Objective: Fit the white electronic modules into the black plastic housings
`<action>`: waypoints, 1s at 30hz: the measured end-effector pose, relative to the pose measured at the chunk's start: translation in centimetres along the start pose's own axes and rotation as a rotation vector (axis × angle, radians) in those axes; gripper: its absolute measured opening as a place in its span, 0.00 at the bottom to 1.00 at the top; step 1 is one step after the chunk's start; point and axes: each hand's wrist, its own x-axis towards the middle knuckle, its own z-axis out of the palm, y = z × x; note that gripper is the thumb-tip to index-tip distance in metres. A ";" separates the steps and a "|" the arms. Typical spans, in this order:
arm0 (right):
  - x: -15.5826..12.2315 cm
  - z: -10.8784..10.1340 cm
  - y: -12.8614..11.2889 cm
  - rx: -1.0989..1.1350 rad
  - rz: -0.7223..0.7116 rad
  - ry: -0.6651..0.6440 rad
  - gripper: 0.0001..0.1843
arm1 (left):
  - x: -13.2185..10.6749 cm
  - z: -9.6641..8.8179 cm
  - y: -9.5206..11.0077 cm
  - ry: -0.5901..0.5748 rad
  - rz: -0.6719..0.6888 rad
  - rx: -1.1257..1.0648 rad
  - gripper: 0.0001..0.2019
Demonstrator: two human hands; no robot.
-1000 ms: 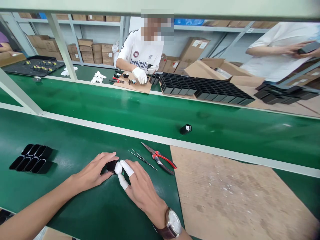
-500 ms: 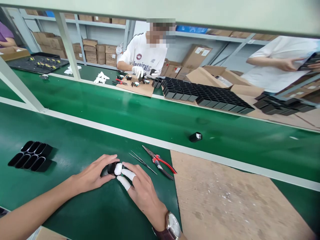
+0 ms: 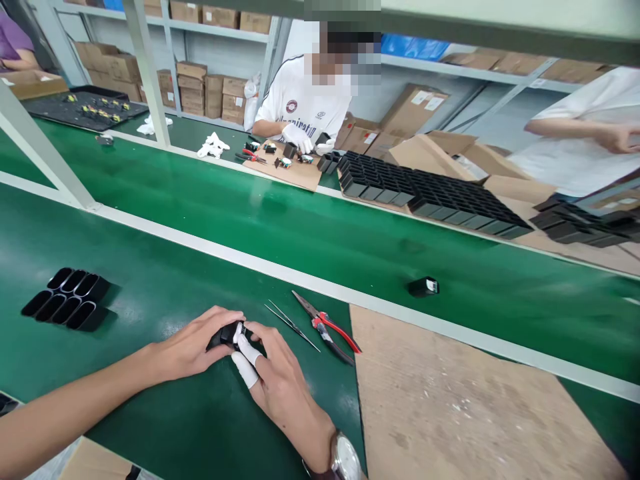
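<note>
My left hand (image 3: 193,345) and my right hand (image 3: 277,377) meet on the green bench top over a small black part (image 3: 226,333), and both grip it. White cots cover my right thumb and forefinger. A watch sits on my right wrist. Just right of the hands lie steel tweezers (image 3: 291,325) and red-handled pliers (image 3: 327,328). A cluster of black oval shells (image 3: 66,307) stands to the left of my left hand.
A brown cardboard sheet (image 3: 465,413) covers the bench at right. One black part (image 3: 423,287) lies on the green conveyor belt beyond the white rail. Across the belt a person in white gloves works beside black trays (image 3: 430,193); another person stands at far right.
The black part on the conveyor has moved to the right. My hands have closed more tightly over the small black part. The view has shifted slightly.
</note>
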 end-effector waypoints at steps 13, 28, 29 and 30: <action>-0.3 1.7 0.8 0.293 0.125 0.018 0.25 | 0.6 -0.8 1.3 -0.160 -0.148 -0.061 0.41; 0.2 0.6 0.4 0.072 -0.028 0.001 0.20 | 0.1 -0.4 0.7 -0.200 -0.243 -0.045 0.39; 0.1 0.7 0.4 0.109 -0.017 0.026 0.21 | 0.1 -0.4 0.7 -0.202 -0.246 -0.044 0.39; 0.0 0.8 0.4 0.127 -0.013 0.044 0.22 | 0.0 -0.5 0.7 -0.206 -0.250 -0.043 0.38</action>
